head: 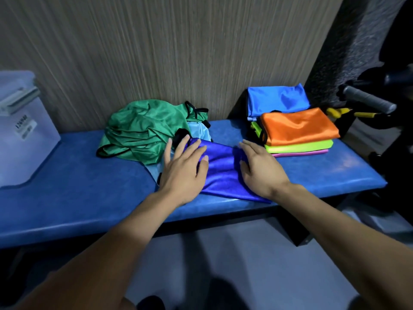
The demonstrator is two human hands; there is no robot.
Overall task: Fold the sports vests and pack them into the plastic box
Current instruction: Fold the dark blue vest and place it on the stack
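A royal-blue vest (223,173) lies folded on the blue padded bench (78,193). My left hand (183,168) presses flat on its left part with fingers spread. My right hand (259,168) lies flat on its right part, thumb on the cloth. Behind the left hand a crumpled green vest (143,128) and a light-blue vest (199,129) sit in a heap. At the right stands a stack of folded vests: orange (297,126) on top, lime (299,147) and pink (301,153) below, a blue one (277,100) behind. The translucent plastic box (20,135) stands at the far left.
A wood-grain wall panel (156,52) rises right behind the bench. Exercise gear with a grey padded handle (368,100) and yellow parts (348,113) stands to the right. Grey floor (234,265) lies below the bench's front edge.
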